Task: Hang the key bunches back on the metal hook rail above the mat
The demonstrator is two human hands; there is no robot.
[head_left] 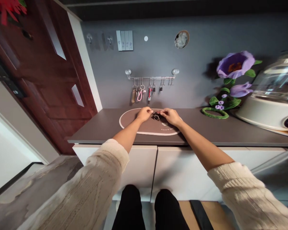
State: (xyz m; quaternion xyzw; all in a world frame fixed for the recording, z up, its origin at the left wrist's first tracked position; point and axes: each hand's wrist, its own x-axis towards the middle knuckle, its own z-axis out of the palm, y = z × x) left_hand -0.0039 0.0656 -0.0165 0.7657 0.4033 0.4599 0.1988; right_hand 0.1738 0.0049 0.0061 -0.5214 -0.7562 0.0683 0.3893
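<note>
Between my two hands, just over the brown oval mat (129, 120), is a small bunch of keys on a ring (156, 117). My left hand (145, 114) pinches the bunch from its left side, thumb and fingertips together. From the right, my right hand (170, 115) is closed in a pinch on the bunch's other end, near a small dark reddish piece. The exact parts between my fingertips are too small to make out. Behind my hands, a hook rail (153, 78) on the grey wall carries several key rings, among them a pink loop (140, 95) and a red key holder (149, 94).
A purple flower ornament (235, 65) with a green ring base stands right on the dark countertop (206, 132), beside a white appliance with a clear cover (266, 99). White cabinet doors (136, 166) are below. A dark red door (45, 73) is at left.
</note>
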